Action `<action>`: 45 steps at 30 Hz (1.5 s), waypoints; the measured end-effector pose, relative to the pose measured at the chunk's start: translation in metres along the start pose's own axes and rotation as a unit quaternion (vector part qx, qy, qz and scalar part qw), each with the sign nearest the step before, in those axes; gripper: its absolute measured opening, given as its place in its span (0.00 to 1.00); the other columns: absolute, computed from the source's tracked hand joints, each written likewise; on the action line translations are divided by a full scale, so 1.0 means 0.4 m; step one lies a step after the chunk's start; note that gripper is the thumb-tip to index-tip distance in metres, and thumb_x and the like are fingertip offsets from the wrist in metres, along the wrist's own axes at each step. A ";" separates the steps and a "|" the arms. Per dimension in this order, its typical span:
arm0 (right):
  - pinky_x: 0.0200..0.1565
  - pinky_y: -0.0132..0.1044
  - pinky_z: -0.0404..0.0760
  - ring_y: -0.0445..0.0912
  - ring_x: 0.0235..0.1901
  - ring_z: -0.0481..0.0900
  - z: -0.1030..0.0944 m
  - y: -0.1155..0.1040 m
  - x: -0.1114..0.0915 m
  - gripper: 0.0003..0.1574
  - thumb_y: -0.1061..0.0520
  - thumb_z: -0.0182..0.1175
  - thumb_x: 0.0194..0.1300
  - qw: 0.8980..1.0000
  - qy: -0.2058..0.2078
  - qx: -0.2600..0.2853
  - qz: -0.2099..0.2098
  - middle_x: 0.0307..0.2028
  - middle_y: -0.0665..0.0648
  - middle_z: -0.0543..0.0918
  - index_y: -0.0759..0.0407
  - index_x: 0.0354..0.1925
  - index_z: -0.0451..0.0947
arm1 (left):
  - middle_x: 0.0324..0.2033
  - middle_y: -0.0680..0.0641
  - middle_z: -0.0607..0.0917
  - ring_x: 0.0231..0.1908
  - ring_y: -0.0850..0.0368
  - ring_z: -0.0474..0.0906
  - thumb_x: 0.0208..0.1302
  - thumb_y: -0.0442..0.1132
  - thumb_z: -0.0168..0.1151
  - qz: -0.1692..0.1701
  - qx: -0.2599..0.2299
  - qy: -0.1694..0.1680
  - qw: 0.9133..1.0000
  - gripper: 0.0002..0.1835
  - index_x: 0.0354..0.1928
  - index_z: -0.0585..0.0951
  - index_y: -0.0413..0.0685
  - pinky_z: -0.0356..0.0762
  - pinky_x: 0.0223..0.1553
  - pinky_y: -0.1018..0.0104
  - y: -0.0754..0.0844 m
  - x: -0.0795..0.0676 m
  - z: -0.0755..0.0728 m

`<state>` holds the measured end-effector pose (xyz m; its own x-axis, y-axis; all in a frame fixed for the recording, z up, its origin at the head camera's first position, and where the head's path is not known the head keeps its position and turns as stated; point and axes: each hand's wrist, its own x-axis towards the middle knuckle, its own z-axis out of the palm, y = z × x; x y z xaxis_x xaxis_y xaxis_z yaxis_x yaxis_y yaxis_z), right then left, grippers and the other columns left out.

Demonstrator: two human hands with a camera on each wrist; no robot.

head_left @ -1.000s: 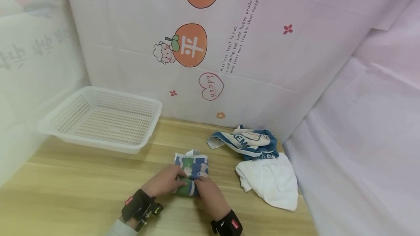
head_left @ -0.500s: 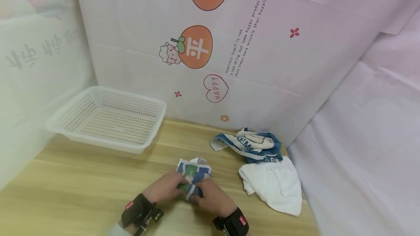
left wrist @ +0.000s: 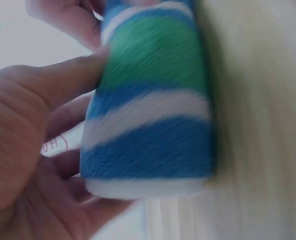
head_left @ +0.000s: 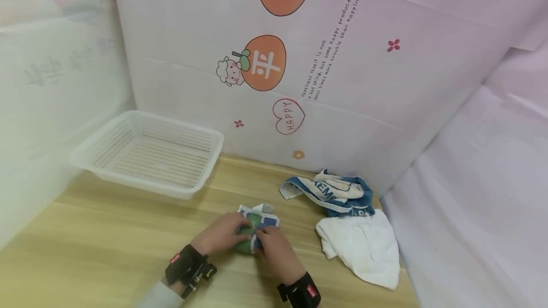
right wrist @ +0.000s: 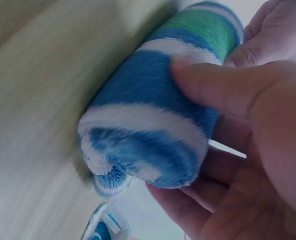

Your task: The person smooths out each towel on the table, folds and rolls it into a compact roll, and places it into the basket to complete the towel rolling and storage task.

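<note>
A small blue, green and white towel (head_left: 246,246) lies partly rolled on the table in the head view, its flat end pointing away from me. My left hand (head_left: 224,233) grips the left end of the roll, thumb on the near side in the left wrist view. At the other end my right hand (head_left: 278,253) holds the roll between thumb and fingers. The right wrist view shows that end's spiral of layers (right wrist: 143,150) close against the wood. A white tag (head_left: 266,208) sticks out from the towel's far edge.
A white perforated plastic basket (head_left: 162,189) stands at the back left by the printed curtain (head_left: 351,132). At the right lie a crumpled blue and white printed cloth (head_left: 338,191) and, in front of it, a white cloth (head_left: 364,251). Wooden table (head_left: 107,241) extends left.
The flat part of the towel beyond my hands has become shorter as the roll moved toward its far edge. The whole head view has shifted, so the surroundings appear farther right.
</note>
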<state>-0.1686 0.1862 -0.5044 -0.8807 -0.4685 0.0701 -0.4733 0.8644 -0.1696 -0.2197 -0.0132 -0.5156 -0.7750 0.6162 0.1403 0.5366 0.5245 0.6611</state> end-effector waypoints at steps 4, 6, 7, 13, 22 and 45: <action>0.53 0.45 0.82 0.49 0.50 0.82 0.003 0.018 -0.009 0.20 0.52 0.59 0.74 0.997 -0.038 0.060 0.006 0.49 0.57 0.85 0.62 0.57 0.79 | 0.52 0.47 0.85 0.52 0.51 0.80 0.62 0.44 0.71 0.028 0.022 0.014 0.999 0.19 0.54 0.85 0.47 0.80 0.55 0.52 0.004 -0.026 0.019; 0.47 0.41 0.82 0.44 0.44 0.81 0.006 0.031 -0.014 0.19 0.49 0.53 0.78 0.992 -0.059 0.109 0.011 0.45 0.52 0.85 0.59 0.55 0.80 | 0.54 0.49 0.84 0.52 0.53 0.78 0.59 0.46 0.74 0.024 0.021 0.003 0.999 0.22 0.56 0.84 0.51 0.79 0.54 0.56 0.006 -0.038 0.024; 0.44 0.38 0.81 0.40 0.41 0.80 0.009 0.038 -0.015 0.19 0.48 0.50 0.80 0.988 -0.069 0.135 0.014 0.42 0.49 0.84 0.57 0.55 0.79 | 0.54 0.51 0.84 0.52 0.55 0.77 0.58 0.48 0.75 0.020 0.017 -0.006 1.000 0.24 0.57 0.84 0.52 0.78 0.52 0.59 0.008 -0.043 0.026; 0.35 0.31 0.74 0.34 0.32 0.74 0.017 0.061 -0.021 0.18 0.46 0.43 0.83 0.965 -0.094 0.243 0.028 0.36 0.44 0.79 0.51 0.48 0.78 | 0.38 0.62 0.83 0.36 0.67 0.74 0.63 0.49 0.71 0.020 -0.035 -0.061 0.997 0.16 0.50 0.87 0.55 0.72 0.38 0.71 0.021 -0.044 0.019; 0.52 0.44 0.83 0.52 0.53 0.78 -0.021 -0.033 -0.061 0.24 0.58 0.69 0.66 0.998 0.011 0.053 0.040 0.51 0.60 0.80 0.65 0.58 0.78 | 0.26 0.56 0.78 0.24 0.63 0.73 0.74 0.53 0.57 -0.063 -0.085 -0.080 0.991 0.15 0.36 0.81 0.50 0.72 0.23 0.68 0.016 -0.012 0.021; 0.51 0.45 0.83 0.52 0.49 0.82 -0.003 0.022 -0.014 0.36 0.63 0.77 0.52 0.999 -0.004 0.031 0.016 0.50 0.62 0.83 0.64 0.59 0.77 | 0.50 0.42 0.85 0.50 0.45 0.80 0.49 0.36 0.77 0.041 0.124 0.050 0.990 0.31 0.59 0.81 0.44 0.76 0.57 0.47 0.047 -0.018 0.067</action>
<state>-0.1679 0.1968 -0.5050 -0.8947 -0.4431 0.0570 -0.4435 0.8659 -0.2314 -0.1951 0.0077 -0.5240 -0.7484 0.6073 0.2667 0.6545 0.6108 0.4456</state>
